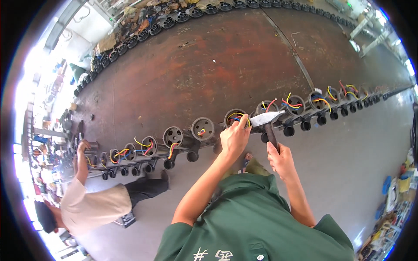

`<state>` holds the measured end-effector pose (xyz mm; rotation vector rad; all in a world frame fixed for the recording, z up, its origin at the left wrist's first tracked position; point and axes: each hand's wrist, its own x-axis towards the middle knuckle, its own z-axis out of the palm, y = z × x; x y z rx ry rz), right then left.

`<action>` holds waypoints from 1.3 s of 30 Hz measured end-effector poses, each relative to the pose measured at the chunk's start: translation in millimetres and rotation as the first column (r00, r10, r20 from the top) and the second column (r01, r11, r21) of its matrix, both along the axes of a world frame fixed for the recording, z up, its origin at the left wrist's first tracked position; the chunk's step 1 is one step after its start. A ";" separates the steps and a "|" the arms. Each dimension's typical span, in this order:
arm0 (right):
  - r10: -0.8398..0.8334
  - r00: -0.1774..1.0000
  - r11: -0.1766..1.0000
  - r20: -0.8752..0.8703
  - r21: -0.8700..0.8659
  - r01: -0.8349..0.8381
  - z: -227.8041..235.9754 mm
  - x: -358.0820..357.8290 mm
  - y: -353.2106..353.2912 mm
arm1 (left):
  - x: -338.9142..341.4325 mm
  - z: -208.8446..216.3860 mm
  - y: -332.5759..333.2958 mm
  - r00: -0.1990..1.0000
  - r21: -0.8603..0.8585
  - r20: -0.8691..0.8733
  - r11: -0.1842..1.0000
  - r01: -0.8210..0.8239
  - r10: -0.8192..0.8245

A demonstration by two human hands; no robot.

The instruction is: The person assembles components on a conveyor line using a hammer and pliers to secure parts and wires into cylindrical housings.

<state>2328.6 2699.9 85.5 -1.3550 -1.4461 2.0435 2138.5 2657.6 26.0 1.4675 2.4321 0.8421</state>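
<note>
My right hand (pixel 282 162) is wrapped round the dark handle of a hammer (pixel 271 135). Its pale metal head lies across the front of a round dark motor housing (pixel 264 105) with red wire ends. My left hand (pixel 234 140) is closed at the lower rim of the neighbouring motor housing (pixel 228 114), close to the hammer head. Yellow, red and blue wires (pixel 236 116) show inside that housing, beside my fingertips. What the left fingers pinch, if anything, is hidden. Just left stands another round housing (pixel 203 129) with a short coloured wire loop.
Several similar housings with short pipe stubs line the near edge of a long brown worktable (pixel 196 74). More dark round parts (pixel 183 17) run along its far edge. At the left, a person (pixel 98 202) in a beige shirt reaches to the table. Shelving with goods (pixel 392 209) stands at right.
</note>
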 end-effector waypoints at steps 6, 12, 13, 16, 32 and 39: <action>-0.042 0.999 0.999 -0.016 0.002 0.042 -11.1 13.4 5.0 | -23.5 -5.3 22.3 0.998 0.032 -0.008 0.998 0.058 -0.058; 0.051 0.997 0.978 0.064 0.198 -0.062 -15.1 11.4 17.2 | -90.1 32.8 10.1 0.833 0.133 0.542 0.969 -0.210 0.106; 0.071 0.995 0.970 0.072 0.229 -0.086 -16.4 8.3 20.6 | -94.9 32.9 7.9 0.769 0.137 0.632 0.962 -0.235 0.098; 0.119 0.992 0.967 0.032 0.224 -0.124 -13.3 -0.6 30.0 | -93.4 31.8 -1.3 0.739 0.159 0.673 0.976 -0.149 0.003; 0.081 0.996 0.992 0.046 0.094 -0.085 -2.2 -25.4 32.1 | -81.2 -6.9 22.8 0.908 0.352 0.402 0.935 -0.032 -0.121; 0.255 0.948 0.917 0.190 0.262 -0.299 -29.4 -46.5 24.1 | -77.0 -11.4 19.4 0.740 0.327 0.660 0.838 -0.437 0.128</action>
